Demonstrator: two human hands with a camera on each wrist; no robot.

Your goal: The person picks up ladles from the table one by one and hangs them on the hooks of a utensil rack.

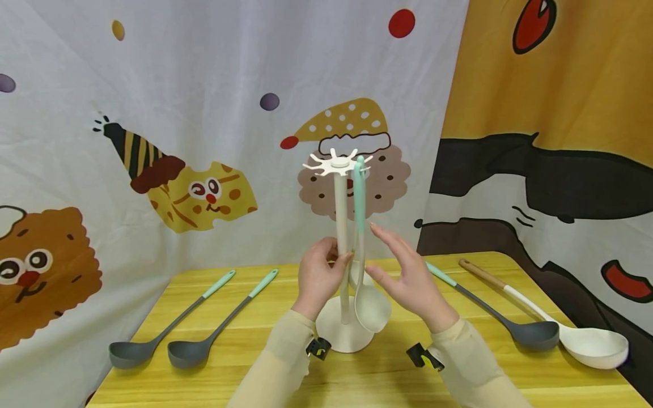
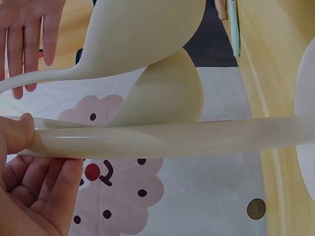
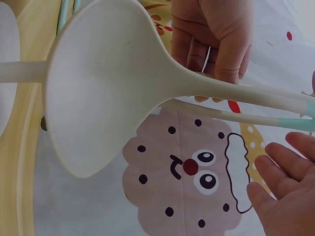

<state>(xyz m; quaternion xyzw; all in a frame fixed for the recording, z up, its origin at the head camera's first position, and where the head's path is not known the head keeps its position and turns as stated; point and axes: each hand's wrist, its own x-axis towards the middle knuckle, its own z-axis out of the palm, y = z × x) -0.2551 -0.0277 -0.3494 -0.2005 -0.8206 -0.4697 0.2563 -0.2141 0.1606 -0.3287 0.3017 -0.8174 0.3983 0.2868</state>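
Left grip [image 1: 320,276] round rack [image 1: 341,218], two ladles [image 1: 373,309] apparently hung

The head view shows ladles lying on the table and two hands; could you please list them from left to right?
First gray ladle, second gray ladle, left hand, right hand, third gray ladle, brown-handled white ladle.

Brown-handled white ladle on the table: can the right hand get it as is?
Likely yes: the right hand holds nothing, though a grey ladle lies between it and the brown-handled white ladle.
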